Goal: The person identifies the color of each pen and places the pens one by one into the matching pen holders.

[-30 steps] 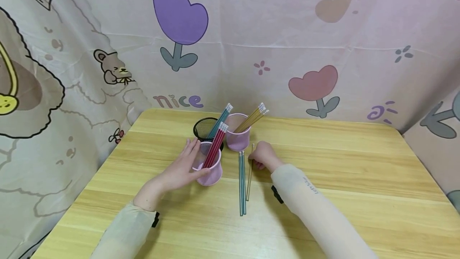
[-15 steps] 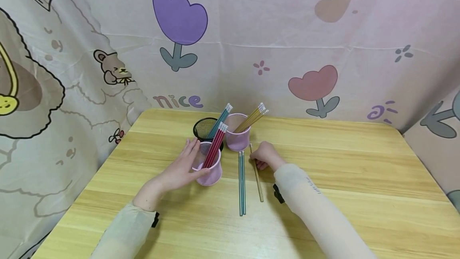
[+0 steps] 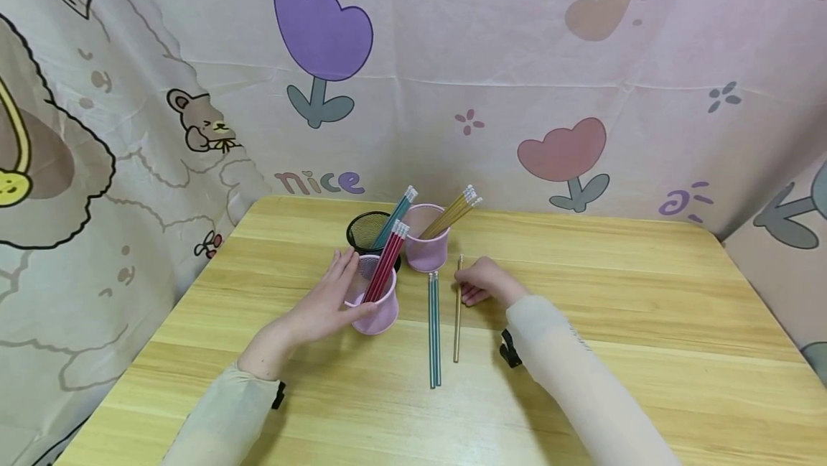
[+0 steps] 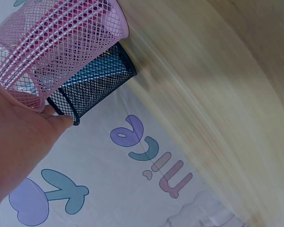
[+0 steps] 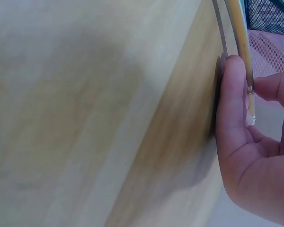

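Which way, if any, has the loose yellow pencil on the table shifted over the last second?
Yes. The yellow pencil has slid right, away from the two teal pencils, with a gap between them, as the right hand pinches its top end.

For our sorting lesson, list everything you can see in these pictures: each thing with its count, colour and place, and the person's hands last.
Table: one, light wood, under everything.
Pink cups: two, pink mesh, one near the left hand, the other behind it.
Black cup: one, black mesh, back left of the group.
Red pencils: a few, in the near pink cup.
Yellow pencils: a few, in the far pink cup.
Teal pencils: a few, in the black cup.
Loose teal pencils: two, flat on the table, side by side.
Loose yellow pencil: one, on the table, right of them.
Backdrop: one, pale with tulips.
Left hand: holds the near pink cup.
Right hand: fingers pinch the loose yellow pencil's far end.
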The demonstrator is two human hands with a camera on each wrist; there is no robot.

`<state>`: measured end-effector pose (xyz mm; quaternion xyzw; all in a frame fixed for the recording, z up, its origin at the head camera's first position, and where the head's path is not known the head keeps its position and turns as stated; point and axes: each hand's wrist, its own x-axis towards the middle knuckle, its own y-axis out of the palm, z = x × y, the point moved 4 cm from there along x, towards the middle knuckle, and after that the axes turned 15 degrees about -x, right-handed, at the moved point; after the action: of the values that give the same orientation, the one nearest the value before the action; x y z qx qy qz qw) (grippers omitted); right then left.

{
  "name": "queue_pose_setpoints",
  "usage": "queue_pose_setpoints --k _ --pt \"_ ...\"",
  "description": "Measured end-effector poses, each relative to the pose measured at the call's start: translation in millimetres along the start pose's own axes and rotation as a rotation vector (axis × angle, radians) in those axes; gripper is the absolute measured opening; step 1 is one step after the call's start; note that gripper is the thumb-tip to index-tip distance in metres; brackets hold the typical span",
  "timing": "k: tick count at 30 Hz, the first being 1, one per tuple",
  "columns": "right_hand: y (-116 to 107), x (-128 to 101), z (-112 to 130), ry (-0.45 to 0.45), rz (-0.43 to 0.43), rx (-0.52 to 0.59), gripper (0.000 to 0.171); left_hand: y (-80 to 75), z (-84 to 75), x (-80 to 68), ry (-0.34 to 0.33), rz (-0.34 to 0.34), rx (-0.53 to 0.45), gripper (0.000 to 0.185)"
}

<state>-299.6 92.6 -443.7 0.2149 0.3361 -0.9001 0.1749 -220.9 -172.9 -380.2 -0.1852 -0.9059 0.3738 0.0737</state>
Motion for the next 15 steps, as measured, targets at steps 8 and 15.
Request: queue_pose_setpoints --k 8,15 --pt "-1.4 -2.0 -0.4 -0.012 0.022 0.017 0.021 -0.2 -0.5 -0.2 0.003 0.001 0.010 0.095" --pt "-6.1 -5.2 -5.0 -0.053 0.049 0.099 0.025 0.0 -1.0 -0.9 0.003 0.003 0.002 0.095"
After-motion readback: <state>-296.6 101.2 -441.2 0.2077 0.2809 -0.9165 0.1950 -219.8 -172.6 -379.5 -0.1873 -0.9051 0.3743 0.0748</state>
